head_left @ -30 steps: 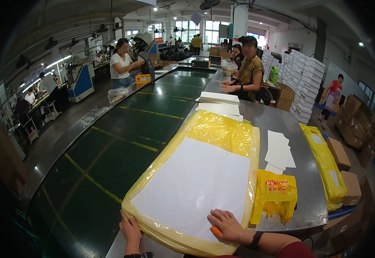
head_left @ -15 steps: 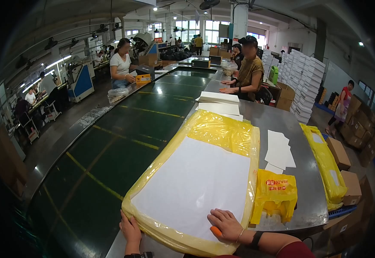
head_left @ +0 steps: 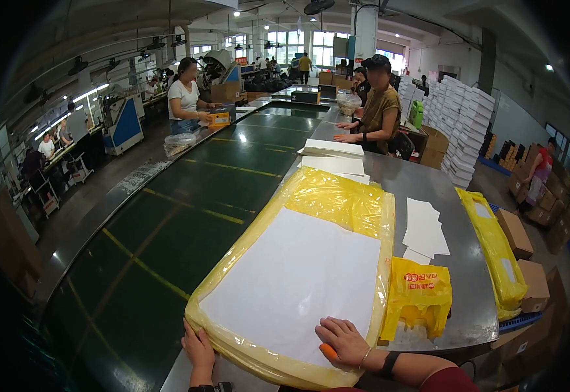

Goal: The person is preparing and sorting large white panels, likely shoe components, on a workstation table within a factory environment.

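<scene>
The big stack of white paper sheets [head_left: 298,281] lies flat on the steel worktop [head_left: 455,307], directly ahead of both hands, and sits inside a yellow plastic wrap [head_left: 340,196] that is slit or folded back so the top sheet shows. The left hand [head_left: 198,343] rests open on the near-left corner of the wrap, fingers spread on the plastic. The right hand [head_left: 345,340] lies on the near edge of the white sheet with its fingers loosely curled over a small orange tool [head_left: 328,351], probably a cutter. By the look of it, the opening is largely done along the near part, while the far end remains covered in crumpled yellow film. To the right of the right hand sit a folded yellow bag [head_left: 417,294] and loose white sheets [head_left: 425,225].
</scene>
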{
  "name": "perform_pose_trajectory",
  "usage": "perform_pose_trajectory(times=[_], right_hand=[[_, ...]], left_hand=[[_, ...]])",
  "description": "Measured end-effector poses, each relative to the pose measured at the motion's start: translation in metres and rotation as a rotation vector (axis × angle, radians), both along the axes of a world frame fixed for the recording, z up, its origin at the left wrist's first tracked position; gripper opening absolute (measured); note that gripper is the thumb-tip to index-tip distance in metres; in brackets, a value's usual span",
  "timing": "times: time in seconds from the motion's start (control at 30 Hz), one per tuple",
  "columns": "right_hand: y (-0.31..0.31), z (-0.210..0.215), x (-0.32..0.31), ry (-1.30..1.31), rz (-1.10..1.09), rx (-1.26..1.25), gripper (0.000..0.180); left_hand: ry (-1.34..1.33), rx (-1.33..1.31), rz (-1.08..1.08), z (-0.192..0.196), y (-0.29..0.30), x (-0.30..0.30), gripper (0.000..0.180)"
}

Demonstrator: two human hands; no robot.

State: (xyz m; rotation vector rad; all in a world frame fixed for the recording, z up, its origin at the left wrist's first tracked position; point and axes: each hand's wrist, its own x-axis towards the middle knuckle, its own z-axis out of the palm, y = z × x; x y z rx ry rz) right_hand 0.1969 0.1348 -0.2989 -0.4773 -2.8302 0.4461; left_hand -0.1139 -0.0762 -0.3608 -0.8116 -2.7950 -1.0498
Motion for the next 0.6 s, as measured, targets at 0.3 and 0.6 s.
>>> perform_pose_trajectory(times=[0.3,0.6], right_hand=[[-0.0022,0.0035,-0.0002,-0.009,-0.007,-0.018,0.048],[-0.0023,0.0021,-0.0012,-0.013,-0.014,-0.015,0.049]], left_hand=[[-0.054,0.005,0.007,0.0019,-0.0008,-0.0006,0.059],[-0.051,-0.004,0.007,-0.0025,-0.0013,-0.0015,0.059]])
